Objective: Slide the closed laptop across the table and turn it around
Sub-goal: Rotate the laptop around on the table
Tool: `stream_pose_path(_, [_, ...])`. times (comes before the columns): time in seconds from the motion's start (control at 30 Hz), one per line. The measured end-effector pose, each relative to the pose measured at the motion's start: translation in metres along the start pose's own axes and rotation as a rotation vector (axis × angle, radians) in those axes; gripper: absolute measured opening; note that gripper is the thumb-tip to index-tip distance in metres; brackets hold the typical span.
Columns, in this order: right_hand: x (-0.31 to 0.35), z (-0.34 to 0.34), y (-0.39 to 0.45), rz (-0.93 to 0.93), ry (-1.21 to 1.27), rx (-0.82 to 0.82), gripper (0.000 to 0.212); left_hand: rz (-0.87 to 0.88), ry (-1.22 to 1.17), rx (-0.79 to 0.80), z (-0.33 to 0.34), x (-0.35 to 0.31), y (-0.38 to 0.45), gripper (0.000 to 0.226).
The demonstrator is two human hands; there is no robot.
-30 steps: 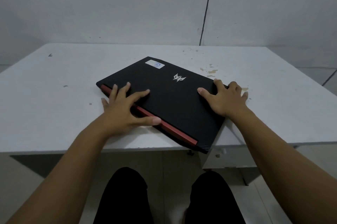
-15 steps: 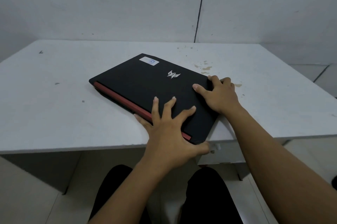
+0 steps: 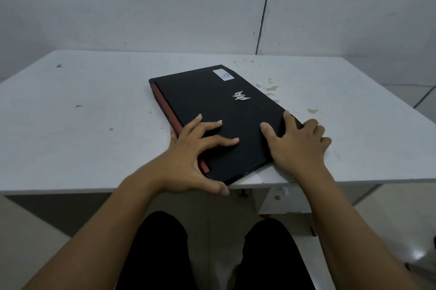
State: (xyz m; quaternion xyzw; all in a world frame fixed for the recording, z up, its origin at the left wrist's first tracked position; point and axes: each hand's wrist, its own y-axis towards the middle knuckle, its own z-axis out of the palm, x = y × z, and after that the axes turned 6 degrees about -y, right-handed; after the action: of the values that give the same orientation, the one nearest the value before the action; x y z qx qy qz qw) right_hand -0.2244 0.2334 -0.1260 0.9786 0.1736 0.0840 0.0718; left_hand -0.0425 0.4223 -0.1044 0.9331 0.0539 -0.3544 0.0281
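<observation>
A closed black laptop [image 3: 212, 103] with a red hinge strip, a silver logo and a white sticker lies at an angle on the white table [image 3: 82, 124], its near corner at the front edge. My left hand [image 3: 188, 160] grips the near left corner, fingers spread on the lid and thumb hooked under the front corner. My right hand [image 3: 295, 143] holds the near right edge, thumb and forefinger on the lid, the other fingers wrapped over the side.
Brownish stains [image 3: 271, 88] mark the table just right of the laptop. A grey wall [image 3: 165, 6] stands behind the table's far edge. My legs [image 3: 212, 254] are below the front edge, and a white drawer unit [image 3: 278, 200] sits under the table at right.
The laptop has turned clockwise, so its red hinge strip now runs along the left side. My left hand stayed at the near corner; my right hand followed the right edge.
</observation>
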Motion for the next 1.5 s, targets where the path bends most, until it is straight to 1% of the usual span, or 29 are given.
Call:
stream_pose_path(0.1, [-0.008, 0.002, -0.006, -0.011, 0.013, -0.011, 0.08, -0.044, 0.011, 0.066, -0.011, 0.0, 0.004, 0.091])
stream_pose_path(0.17, [-0.015, 0.002, 0.0, -0.042, 0.025, 0.003, 0.078, -0.1, 0.07, 0.037, -0.005, -0.007, 0.008, 0.09])
stream_pose_path(0.23, [-0.022, 0.0, 0.013, -0.096, 0.085, 0.048, 0.077, -0.188, 0.137, -0.085, 0.017, -0.023, 0.011, 0.091])
stream_pose_path(0.3, [-0.028, -0.006, 0.032, -0.142, 0.207, 0.146, 0.076, -0.292, 0.201, -0.224, 0.048, -0.041, 0.015, 0.1])
stream_pose_path(0.37, [-0.03, -0.011, 0.048, -0.184, 0.253, 0.225, 0.074, -0.342, 0.292, -0.344, 0.072, -0.053, 0.019, 0.101])
stream_pose_path(0.4, [-0.029, -0.012, 0.053, -0.201, 0.24, 0.237, 0.072, -0.344, 0.332, -0.391, 0.076, -0.054, 0.02, 0.099])
stream_pose_path(0.47, [-0.028, -0.01, 0.057, -0.217, 0.192, 0.215, 0.07, -0.323, 0.36, -0.436, 0.077, -0.048, 0.02, 0.099])
stream_pose_path(0.57, [-0.026, -0.006, 0.053, -0.218, 0.126, 0.166, 0.071, -0.289, 0.391, -0.442, 0.074, -0.04, 0.02, 0.101])
stream_pose_path(0.73, [-0.021, -0.008, 0.033, -0.182, 0.08, 0.112, 0.065, -0.24, 0.374, -0.47, 0.062, -0.03, 0.012, 0.104])
stream_pose_path(0.83, [-0.011, -0.006, 0.009, -0.134, 0.077, 0.046, 0.062, -0.162, 0.36, -0.453, 0.047, -0.015, 0.003, 0.103])
stream_pose_path(0.93, [0.004, -0.008, -0.017, -0.067, 0.078, 0.012, 0.063, -0.053, 0.322, -0.417, 0.026, 0.007, -0.007, 0.097])
stream_pose_path(1.03, [0.014, -0.008, -0.045, -0.032, 0.079, -0.043, 0.064, 0.034, 0.248, -0.347, 0.001, 0.028, -0.014, 0.089])
stream_pose_path(1.1, [0.015, -0.009, -0.056, -0.032, 0.081, -0.058, 0.065, 0.06, 0.202, -0.288, -0.01, 0.034, -0.016, 0.087])
stream_pose_path(1.17, [0.011, -0.012, -0.058, -0.041, 0.131, -0.056, 0.066, 0.056, 0.189, -0.268, -0.014, 0.035, -0.017, 0.087])
stream_pose_path(1.23, [0.004, -0.016, -0.049, -0.074, 0.215, -0.031, 0.065, 0.012, 0.218, -0.3, -0.011, 0.03, -0.017, 0.091])
stream_pose_path(1.33, [-0.003, -0.016, -0.022, -0.134, 0.234, 0.003, 0.055, -0.079, 0.295, -0.421, 0.005, 0.011, -0.014, 0.103])
stream_pose_path(1.4, [-0.001, -0.016, -0.005, -0.154, 0.225, 0.015, 0.05, -0.115, 0.272, -0.511, 0.024, -0.009, -0.008, 0.107])
stream_pose_path(1.5, [0.005, -0.012, 0.005, -0.183, 0.224, 0.03, 0.047, -0.144, 0.279, -0.554, 0.044, -0.026, 0.004, 0.114])
